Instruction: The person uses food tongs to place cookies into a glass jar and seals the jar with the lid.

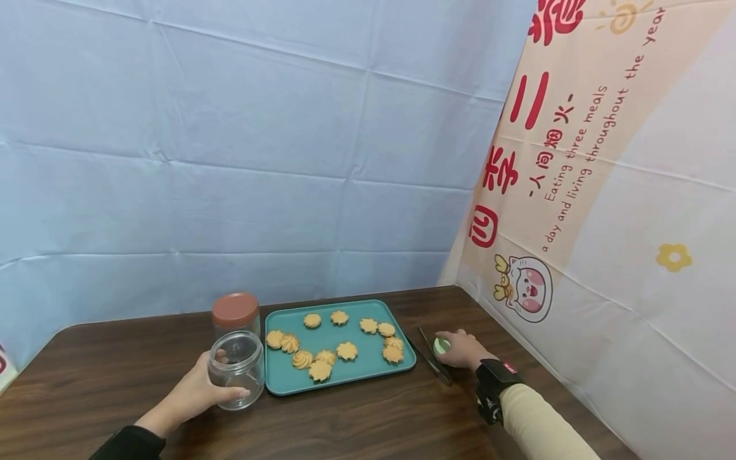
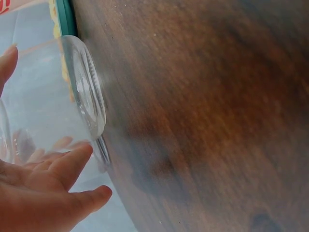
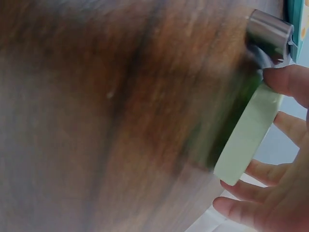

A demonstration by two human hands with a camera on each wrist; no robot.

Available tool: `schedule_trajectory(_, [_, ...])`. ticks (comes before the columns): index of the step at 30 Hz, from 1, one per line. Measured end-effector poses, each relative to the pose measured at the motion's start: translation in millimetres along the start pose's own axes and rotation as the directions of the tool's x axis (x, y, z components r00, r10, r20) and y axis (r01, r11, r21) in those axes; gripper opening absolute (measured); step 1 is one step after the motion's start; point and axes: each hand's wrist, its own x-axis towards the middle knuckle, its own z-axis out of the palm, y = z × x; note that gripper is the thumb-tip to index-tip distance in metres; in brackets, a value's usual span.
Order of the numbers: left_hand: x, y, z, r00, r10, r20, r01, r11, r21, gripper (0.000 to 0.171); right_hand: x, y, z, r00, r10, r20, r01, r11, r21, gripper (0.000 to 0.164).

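My left hand [image 1: 198, 391] grips a clear lidless jar [image 1: 244, 377] round its side, the thumb in front, left of the teal tray. In the left wrist view the bottom of the jar [image 2: 87, 92] is close to the wooden table. At the right, my right hand [image 1: 464, 349] holds a pale green lid [image 3: 251, 133] by its edge, thumb on one side and fingers on the other. The lid is low over the table; whether it touches is unclear. Metal tongs [image 1: 435, 359] lie between that hand and the tray.
Several golden cookies [image 1: 347, 351] are spread over the teal tray [image 1: 368, 372]. Behind the held jar stands another clear jar with a reddish-brown lid [image 1: 236, 309]. A pale blue cloth [image 1: 230, 160] hangs at the back and a printed cloth [image 1: 632, 268] at the right.
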Motion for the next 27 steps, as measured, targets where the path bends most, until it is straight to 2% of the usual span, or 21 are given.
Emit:
schedule_trajectory(8, [-1.4,-2.5,-0.6,1.000,-0.008,0.007,0.008,1.000,-0.018,0.093,-4.2,-1.1,0.3,1.000,-0.012,-0.009,0.012,1.000,0.002,0.058])
schedule_trajectory(12, [-0.4,-2.3,-0.8,1.000,-0.011,0.012,0.011,1.000,-0.019,0.092,-7.5,-5.4,-1.6,0.996,-0.038,-0.084,0.038,0.999,-0.004,0.053])
schedule_trajectory(16, [0.3,-2.5,-0.7,1.000,-0.014,0.017,0.015,1.000,-0.018,0.092,-12.6,-14.7,-3.9,0.986,-0.073,-0.147,0.072,0.997,-0.009,0.038])
schedule_trajectory(20, [0.3,-2.1,-1.0,1.000,-0.008,0.012,0.008,1.000,-0.011,0.091,-15.7,-23.2,-3.4,0.987,-0.079,-0.139,0.077,0.997,-0.019,0.026])
schedule_trajectory(27, [0.1,-0.6,-1.0,1.000,-0.008,0.023,0.008,1.000,-0.021,0.091,-16.7,-26.8,1.9,0.991,-0.063,-0.120,0.058,0.997,-0.041,0.026])
